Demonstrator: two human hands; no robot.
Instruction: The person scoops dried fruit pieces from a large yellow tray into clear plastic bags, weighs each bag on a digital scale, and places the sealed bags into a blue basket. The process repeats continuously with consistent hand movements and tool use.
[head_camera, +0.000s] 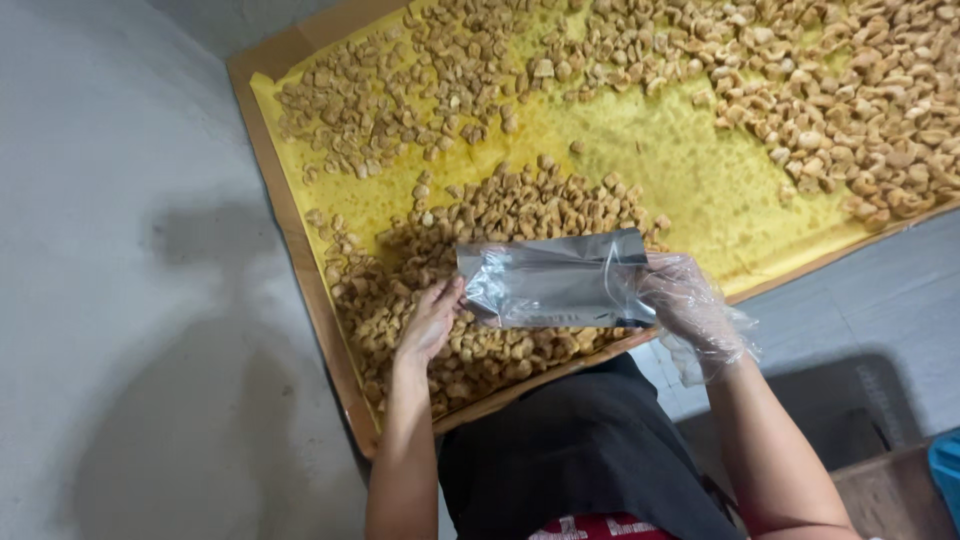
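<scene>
A silvery plastic pouch (555, 280) is held flat above a big tray (300, 255) lined with yellow paper and strewn with pale brown nut pieces (500, 210). My right hand (690, 310), in a clear plastic glove, grips the pouch's right end. My bare left hand (432, 320) touches the pouch's left end, fingers resting over the nuts near the tray's front edge. The pouch's inside is hidden.
The tray has a brown cardboard-like rim and lies on a grey floor (120, 250). More nut pieces (860, 110) lie thick at the far right. A dark wooden object (890, 490) and a blue corner (945, 465) sit at bottom right. My dark garment (580, 450) fills the bottom centre.
</scene>
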